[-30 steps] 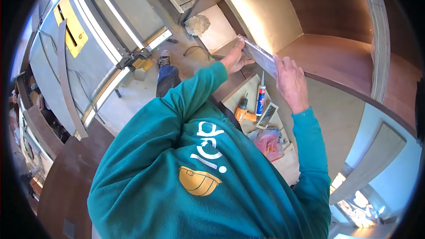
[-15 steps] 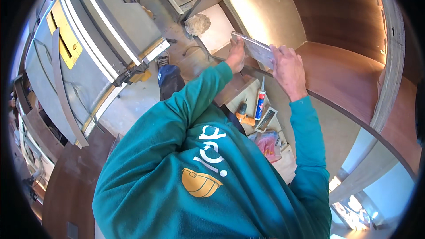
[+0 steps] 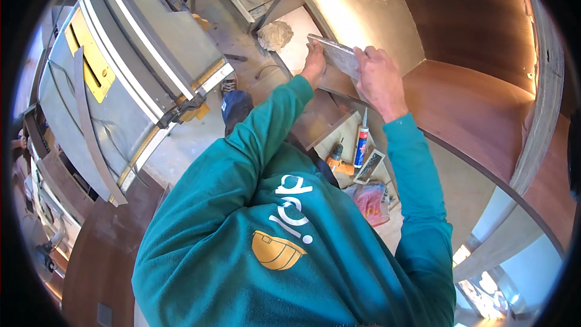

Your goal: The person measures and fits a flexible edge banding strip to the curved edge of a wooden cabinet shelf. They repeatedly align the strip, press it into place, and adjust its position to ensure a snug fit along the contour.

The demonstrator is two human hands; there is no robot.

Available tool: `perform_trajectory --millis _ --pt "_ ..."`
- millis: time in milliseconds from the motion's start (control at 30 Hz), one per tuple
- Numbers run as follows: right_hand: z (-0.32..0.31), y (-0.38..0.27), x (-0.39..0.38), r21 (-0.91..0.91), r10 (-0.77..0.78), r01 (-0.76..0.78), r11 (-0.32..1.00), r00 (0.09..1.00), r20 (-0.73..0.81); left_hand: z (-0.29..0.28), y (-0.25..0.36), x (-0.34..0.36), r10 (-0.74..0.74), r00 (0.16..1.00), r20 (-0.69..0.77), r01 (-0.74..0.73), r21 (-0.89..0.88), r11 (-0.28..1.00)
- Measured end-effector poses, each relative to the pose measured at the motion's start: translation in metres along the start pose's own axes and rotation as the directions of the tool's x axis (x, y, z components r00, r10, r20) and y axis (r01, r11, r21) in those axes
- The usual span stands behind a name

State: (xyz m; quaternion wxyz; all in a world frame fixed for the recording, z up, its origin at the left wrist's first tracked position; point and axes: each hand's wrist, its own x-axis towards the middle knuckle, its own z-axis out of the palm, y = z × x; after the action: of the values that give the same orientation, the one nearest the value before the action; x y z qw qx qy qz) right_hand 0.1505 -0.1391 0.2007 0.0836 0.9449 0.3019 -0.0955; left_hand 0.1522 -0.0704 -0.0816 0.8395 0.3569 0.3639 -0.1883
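Note:
Out in front of me a thin, flat grey-white strip of board (image 3: 341,57) is held tilted between both hands. At its left end my left hand (image 3: 313,63) is closed on it, the thumb along the edge. The right end sits in my right hand (image 3: 381,80), fingers curled over the top edge. The board hides part of the left fingers. Its far side does not show. Beneath the right forearm lie a blue-and-red sealant tube (image 3: 361,145) with a pointed nozzle and an orange cordless drill (image 3: 339,163).
On the left stands a table saw (image 3: 154,39) with a yellow insert (image 3: 91,57) and a curved dark strip (image 3: 92,127) across it. A lit brown cabinet (image 3: 463,103) fills the right. A pink plastic bag (image 3: 370,203) lies below the drill; a crumpled pale bundle (image 3: 275,36) rests beyond my left hand.
Both hands have shifted slightly left and up in the picture with the board between them. The view has also moved a little; the grip looks the same.

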Motion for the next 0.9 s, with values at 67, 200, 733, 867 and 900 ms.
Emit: perform_trajectory --millis 67,200,733,867,900 --pt "0.003 -0.004 0.014 0.016 -0.030 0.030 0.999 0.999 -0.023 -0.006 0.008 0.013 0.033 0.999 0.010 -0.033 -0.037 0.999" --pt "0.011 -0.008 0.049 -0.005 -0.082 0.082 0.997 0.996 -0.016 -0.015 0.033 0.041 0.105 0.992 -0.070 -0.115 -0.158 0.981" --pt "0.030 -0.053 0.132 -0.041 -0.194 0.191 0.981 0.973 -0.128 -0.077 0.137 0.059 0.179 0.943 -0.280 -0.252 -0.251 0.935" --pt "0.034 -0.079 0.034 0.010 -0.075 0.078 0.997 0.985 -0.154 -0.111 0.098 0.002 0.534 0.666 -0.521 -0.075 0.665 0.743" --pt "0.039 -0.082 -0.001 0.070 -0.026 0.034 0.997 0.992 -0.122 -0.112 0.087 -0.018 0.584 0.673 -0.455 -0.095 0.729 0.678"
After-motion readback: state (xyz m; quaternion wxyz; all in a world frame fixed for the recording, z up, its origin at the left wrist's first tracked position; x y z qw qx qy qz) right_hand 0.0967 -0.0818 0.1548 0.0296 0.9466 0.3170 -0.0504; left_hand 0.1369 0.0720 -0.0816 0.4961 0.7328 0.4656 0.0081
